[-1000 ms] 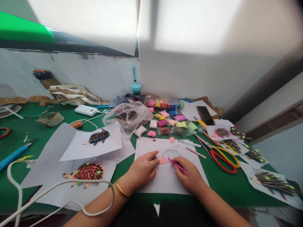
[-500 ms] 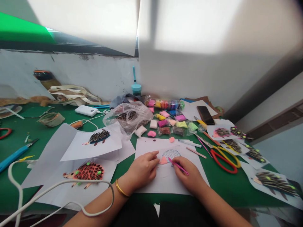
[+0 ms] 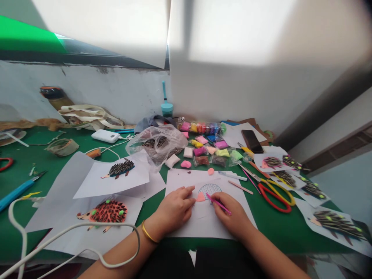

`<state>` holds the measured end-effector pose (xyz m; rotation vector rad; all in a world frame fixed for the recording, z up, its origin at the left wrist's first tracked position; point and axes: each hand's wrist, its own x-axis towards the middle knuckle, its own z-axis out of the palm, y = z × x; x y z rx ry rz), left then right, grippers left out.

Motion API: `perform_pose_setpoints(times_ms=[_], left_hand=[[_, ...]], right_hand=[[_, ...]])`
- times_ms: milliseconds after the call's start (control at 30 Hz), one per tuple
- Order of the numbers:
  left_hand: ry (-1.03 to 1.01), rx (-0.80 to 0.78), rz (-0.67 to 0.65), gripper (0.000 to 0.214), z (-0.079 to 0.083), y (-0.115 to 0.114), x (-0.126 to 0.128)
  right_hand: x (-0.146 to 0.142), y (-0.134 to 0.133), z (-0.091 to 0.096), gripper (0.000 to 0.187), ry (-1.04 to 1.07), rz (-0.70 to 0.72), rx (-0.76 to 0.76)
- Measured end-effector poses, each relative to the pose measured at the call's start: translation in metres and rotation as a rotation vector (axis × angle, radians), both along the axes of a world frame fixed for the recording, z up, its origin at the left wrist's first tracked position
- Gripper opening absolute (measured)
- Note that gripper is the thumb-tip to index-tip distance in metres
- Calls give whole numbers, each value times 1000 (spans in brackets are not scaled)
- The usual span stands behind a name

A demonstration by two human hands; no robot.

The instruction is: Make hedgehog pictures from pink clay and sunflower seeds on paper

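A white sheet of paper [image 3: 180,230] lies before me with a blue-outlined, dash-filled dome drawing [image 3: 212,189]. Flat peach-pink clay [image 3: 200,197] sits at the drawing's left edge. My left hand [image 3: 176,205] rests on the sheet, fingers stretched towards the clay and holding nothing; its thumb is partly hidden. In my right hand [image 3: 232,214] is a thin pink clay modelling tool [image 3: 222,205], its tip over the drawing just right of the clay. A small peach clay lump [image 3: 210,171] lies at the sheet's top edge.
Packets of coloured clay [image 3: 200,151] and a plastic bag of seeds [image 3: 158,145] stand behind the sheet. Scissors [image 3: 274,197] lie right, near finished hedgehog pictures [image 3: 334,224]. Another hedgehog picture [image 3: 107,211] lies left, with a white cable [image 3: 87,224] crossing over it.
Almost nothing differs. Both hands stay in place, with the pink tool held at the same spot; the view has shifted very slightly.
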<state>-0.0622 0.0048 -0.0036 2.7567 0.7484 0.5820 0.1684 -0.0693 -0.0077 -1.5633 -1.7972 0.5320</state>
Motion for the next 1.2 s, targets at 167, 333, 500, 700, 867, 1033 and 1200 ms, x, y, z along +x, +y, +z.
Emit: perform_pose_setpoints(times_ms=[167,333,500,700,867,1033,1200], left_hand=[[-14,23,-10,30,-1,-3,0],[-35,-29,-17,27,6,-4,1],[17,-1,-78,35,6,-5,0],[79,66,-61,40,3,-7,1],[85,75,-53,40,5,-7,0],[60,69,-69,49,6,-7,5],[95,96,-52,38,8,-9,11]], right_hand=[[2,3,3,17,-1,-9,-3],[9,7,3,18,3,-11,-21],[11,7,0,18,7,-7,-11],[11,6,0,18,8,-4,-20],[11,7,0,18,9,-5,-16],[10,8,-2,18,8,-5,-13],[10,8,-4,18,6,-6,1]])
